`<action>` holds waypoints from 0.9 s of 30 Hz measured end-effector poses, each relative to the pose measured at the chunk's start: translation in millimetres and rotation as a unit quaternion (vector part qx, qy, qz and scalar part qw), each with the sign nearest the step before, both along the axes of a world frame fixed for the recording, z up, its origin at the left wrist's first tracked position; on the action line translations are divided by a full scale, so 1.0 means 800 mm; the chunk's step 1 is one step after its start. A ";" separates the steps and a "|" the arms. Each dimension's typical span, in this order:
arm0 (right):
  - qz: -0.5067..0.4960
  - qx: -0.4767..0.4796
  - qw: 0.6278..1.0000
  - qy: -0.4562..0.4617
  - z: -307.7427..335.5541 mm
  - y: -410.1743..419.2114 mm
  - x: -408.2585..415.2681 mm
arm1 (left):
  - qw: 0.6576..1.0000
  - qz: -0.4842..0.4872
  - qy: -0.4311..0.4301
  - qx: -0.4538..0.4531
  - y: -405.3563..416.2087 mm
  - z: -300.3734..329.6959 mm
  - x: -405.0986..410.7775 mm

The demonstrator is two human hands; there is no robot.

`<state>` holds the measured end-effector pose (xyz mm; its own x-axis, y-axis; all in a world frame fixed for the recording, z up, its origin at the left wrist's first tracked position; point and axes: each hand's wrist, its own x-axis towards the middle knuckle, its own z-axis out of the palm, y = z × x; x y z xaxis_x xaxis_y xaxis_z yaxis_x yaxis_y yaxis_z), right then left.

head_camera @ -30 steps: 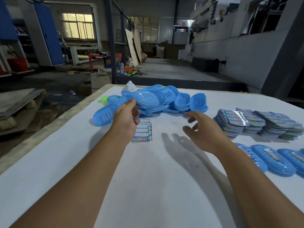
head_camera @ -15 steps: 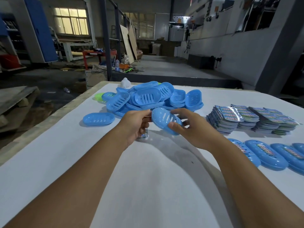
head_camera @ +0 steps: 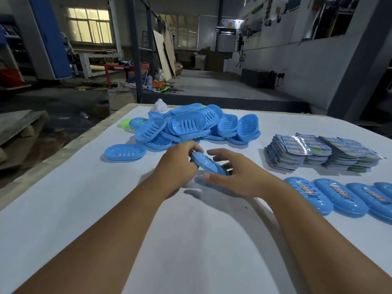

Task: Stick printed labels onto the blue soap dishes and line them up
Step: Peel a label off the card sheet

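Both my hands hold one blue soap dish [head_camera: 209, 165] just above the white table [head_camera: 84, 209], tilted, its underside turned up. My left hand [head_camera: 180, 164] grips its left end. My right hand [head_camera: 233, 172] cups its right side, thumb under the near edge. A heap of unlabelled blue soap dishes [head_camera: 191, 126] lies behind them. One single dish [head_camera: 125, 152] sits apart at the left. Stacks of printed label sheets [head_camera: 318, 152] lie at the right. A row of labelled dishes [head_camera: 339, 197] runs along the right edge. The label sheet under my hands is hidden.
A green dish [head_camera: 125, 123] and a small white object [head_camera: 159, 105] sit at the heap's far left. The table's left edge [head_camera: 53, 158] drops to the workshop floor. Machines, a red table and posts stand beyond the table.
The dish I took from the heap has come nearer and turned over, its slotted face now away from me. Both hands moved slightly toward me with it.
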<state>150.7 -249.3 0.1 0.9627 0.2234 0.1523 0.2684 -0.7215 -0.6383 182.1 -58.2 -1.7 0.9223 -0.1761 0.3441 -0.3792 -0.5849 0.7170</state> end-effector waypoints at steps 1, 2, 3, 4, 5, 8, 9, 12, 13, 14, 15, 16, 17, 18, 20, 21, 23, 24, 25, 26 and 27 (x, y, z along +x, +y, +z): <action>0.002 -0.028 1.000 -0.011 0.000 0.000 -0.001 | 0.999 -0.010 -0.009 0.035 0.000 0.000 -0.001; 0.001 -0.047 0.999 -0.017 0.001 0.001 -0.002 | 0.998 -0.016 -0.013 0.063 0.000 0.001 -0.003; -0.001 -0.057 0.998 -0.020 0.001 0.001 -0.002 | 0.996 -0.020 -0.017 0.080 0.000 0.002 -0.003; -0.004 -0.061 0.998 -0.022 0.002 0.000 -0.001 | 0.995 -0.020 -0.018 0.091 0.001 0.003 -0.003; -0.011 -0.064 0.998 -0.026 0.002 -0.002 0.000 | 0.995 -0.018 -0.020 0.096 0.003 0.004 -0.002; -0.046 -0.070 0.996 -0.041 0.002 -0.012 0.004 | 0.989 0.060 -0.032 0.129 0.016 0.009 0.005; -0.058 -0.076 0.994 -0.049 0.001 -0.016 0.005 | 0.981 0.108 -0.045 0.156 0.021 0.010 0.009; -0.089 -0.118 0.986 -0.073 0.002 -0.020 0.006 | 0.942 0.209 -0.022 0.262 0.036 0.007 0.017; -0.102 -0.135 0.982 -0.083 0.003 -0.022 0.006 | 0.932 0.218 0.007 0.291 0.038 0.005 0.019; -0.115 -0.152 0.977 -0.092 0.004 -0.023 0.006 | 0.926 0.216 0.031 0.307 0.039 0.002 0.021; -0.124 -0.163 0.975 -0.092 0.005 -0.025 0.005 | 0.925 0.213 0.042 0.311 0.039 0.000 0.022; -0.123 -0.164 0.975 -0.082 0.007 -0.027 0.004 | 0.929 0.208 0.046 0.303 0.039 -0.001 0.023; -0.114 -0.157 0.979 -0.067 0.009 -0.028 0.002 | 0.935 0.206 0.050 0.284 0.040 -0.002 0.024; -0.101 -0.148 0.983 -0.048 0.010 -0.028 -0.001 | 0.942 0.205 0.053 0.259 0.042 -0.003 0.025; -0.077 -0.152 0.985 -0.002 0.011 -0.030 -0.004 | 0.956 0.200 0.068 0.202 0.044 -0.004 0.026; -0.069 -0.161 0.984 0.023 0.012 -0.031 -0.004 | 0.963 0.194 0.079 0.169 0.046 -0.004 0.027; -0.057 -0.169 0.981 0.074 0.016 -0.033 -0.006 | 0.971 0.188 0.100 0.106 0.047 -0.005 0.028; -0.053 -0.168 0.980 0.093 0.018 -0.033 -0.006 | 0.973 0.186 0.114 0.072 0.047 -0.005 0.029; -0.051 -0.167 0.979 0.103 0.020 -0.032 -0.007 | 0.975 0.181 0.126 0.034 0.048 -0.005 0.031; -0.051 -0.168 0.979 0.103 0.019 -0.029 -0.006 | 0.976 0.173 0.133 -0.010 0.048 -0.005 0.034; -0.053 -0.167 0.980 0.091 0.016 -0.026 -0.006 | 0.976 0.162 0.139 -0.051 0.048 -0.005 0.035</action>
<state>145.6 -269.7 13.3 0.9876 0.1291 -0.0889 0.0845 -0.9160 -0.3922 210.1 -19.6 -5.4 0.9840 0.1618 0.0740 0.0302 -0.5620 0.8266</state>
